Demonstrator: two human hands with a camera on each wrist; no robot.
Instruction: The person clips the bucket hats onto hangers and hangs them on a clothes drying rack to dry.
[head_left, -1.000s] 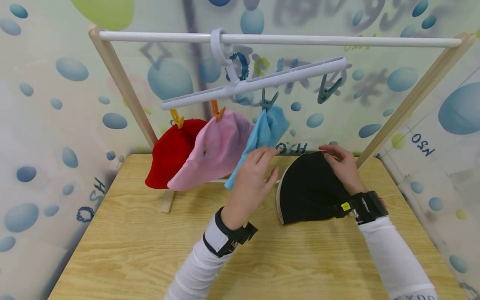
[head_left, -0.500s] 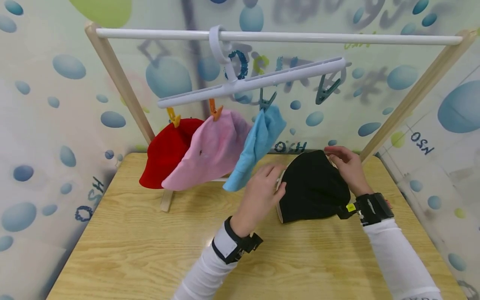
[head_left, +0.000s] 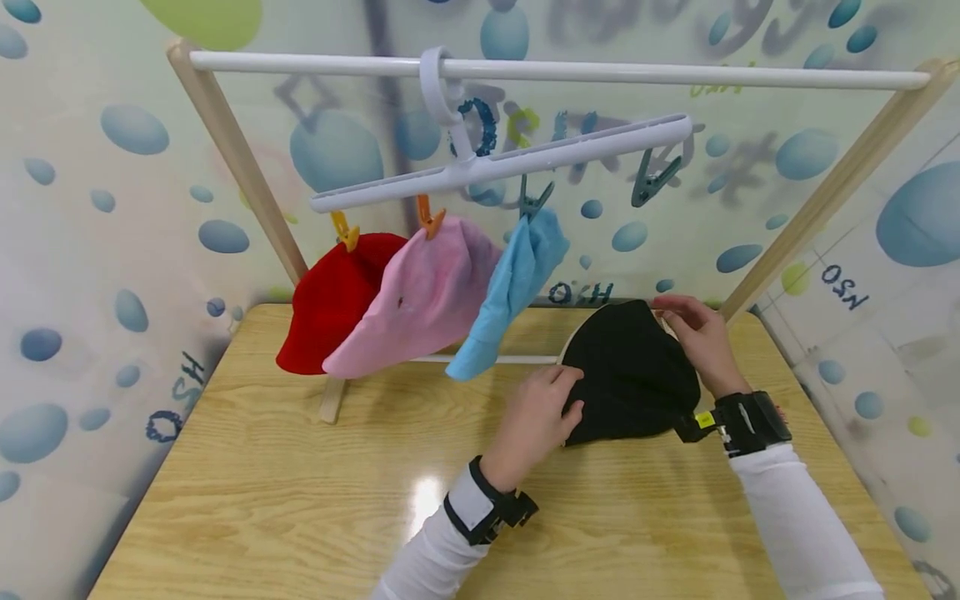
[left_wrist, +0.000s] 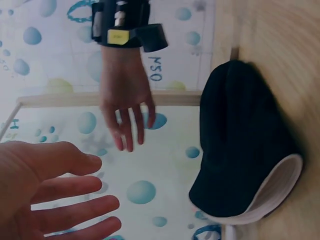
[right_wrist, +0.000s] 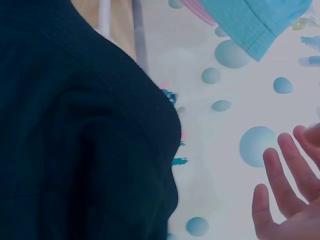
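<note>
A black bucket hat (head_left: pixel 630 375) with a pale lining lies on the table at the right. My left hand (head_left: pixel 536 417) is at its left edge in the head view, fingers loosely extended. Beyond its right side is my right hand (head_left: pixel 701 342), fingers slightly bent. The left wrist view shows a gap between the hat (left_wrist: pixel 240 150) and both hands, the left hand (left_wrist: pixel 60 195) with thumb and fingers apart, the right (left_wrist: pixel 125 100) with fingers straight. In the right wrist view the hat's dark cloth (right_wrist: pixel 90 140) fills the left, and spread right-hand fingers (right_wrist: pixel 285 185) hold nothing.
A white hanger (head_left: pixel 495 169) hangs from the rack's rail (head_left: pixel 600 73). Clipped below it are a red hat (head_left: pixel 333 312), a pink hat (head_left: pixel 427 300) and a light blue hat (head_left: pixel 513 292). A dark green clip (head_left: pixel 652 179) dangles at its right end, holding nothing. Wooden posts (head_left: pixel 832 192) flank the table.
My left hand has come down and right, from in front of the light blue hat to the black hat's left edge. My right hand has shifted slightly right. The hanging hats stay put.
</note>
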